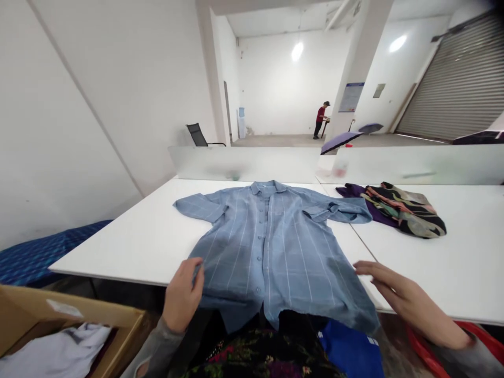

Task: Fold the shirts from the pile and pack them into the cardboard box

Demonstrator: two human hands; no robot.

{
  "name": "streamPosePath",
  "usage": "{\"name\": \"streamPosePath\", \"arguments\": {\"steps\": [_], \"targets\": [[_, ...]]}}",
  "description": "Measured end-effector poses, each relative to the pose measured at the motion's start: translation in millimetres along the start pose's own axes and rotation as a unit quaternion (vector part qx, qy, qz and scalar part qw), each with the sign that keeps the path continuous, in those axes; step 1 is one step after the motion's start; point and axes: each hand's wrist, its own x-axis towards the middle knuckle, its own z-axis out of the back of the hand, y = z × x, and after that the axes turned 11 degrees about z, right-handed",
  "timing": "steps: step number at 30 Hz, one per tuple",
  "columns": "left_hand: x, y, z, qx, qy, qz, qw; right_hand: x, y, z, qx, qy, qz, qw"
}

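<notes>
Nearest, down to the left of the left hand [181,303], a cardboard box [118,320] holds a white cloth [59,352]. That hand has its fingers curled shut on the lower left edge of the blue checked shirt [268,247]. The right hand [405,302] lies open and flat, fingertips at the shirt's lower right hem. Between and beyond both hands the shirt is spread buttoned on the white table [129,241], collar away. Farther off beyond the right hand sits a folded patterned garment [397,212]. Past it stand a frosted partition [275,164], then a purple umbrella [340,140], and a distant person in red [321,119].
</notes>
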Motion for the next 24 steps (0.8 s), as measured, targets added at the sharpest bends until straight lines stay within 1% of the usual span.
{"name": "streamPosePath", "arguments": {"steps": [1,3,5,6,7,9,10,11,13,16,18,21,24], "targets": [[24,-11,-12.1,0.001,0.034,-0.042,0.999,23,-10,-5,-0.006,-0.012,-0.002,1.0],[76,-28,-44.9,0.017,0.095,-0.109,0.989,74,-33,-24,-0.033,-0.045,-0.003,0.998],[129,-37,-84.3,0.059,0.134,-0.136,0.98,125,-59,-54,-0.069,-0.06,-0.004,0.996],[153,-38,-104.2,0.097,0.153,-0.127,0.975,147,-71,-71,-0.091,-0.05,-0.014,0.994],[174,-36,-123.2,0.139,0.173,-0.1,0.97,166,-83,-88,-0.117,-0.027,-0.034,0.992],[208,-28,-155.8,0.217,0.209,-0.028,0.953,194,-104,-118,-0.17,0.035,-0.086,0.981],[220,-23,-168.8,0.244,0.22,0.003,0.945,203,-114,-129,-0.19,0.061,-0.107,0.974],[231,-18,-179.7,0.261,0.228,0.022,0.938,210,-123,-138,-0.203,0.077,-0.121,0.969],[249,-10,-195.7,0.276,0.234,0.036,0.932,220,-142,-147,-0.207,0.088,-0.128,0.966],[270,-6,-210.6,0.272,0.242,0.041,0.931,233,-168,-148,-0.197,0.092,-0.129,0.967],[279,-6,-217.2,0.269,0.24,0.045,0.932,240,-179,-148,-0.194,0.091,-0.129,0.968],[281,-8,-222.2,0.275,0.219,0.036,0.936,246,-186,-148,-0.193,0.086,-0.122,0.97],[270,-7,-218.0,0.28,0.203,0.013,0.938,245,-184,-148,-0.197,0.087,-0.12,0.969]]}}
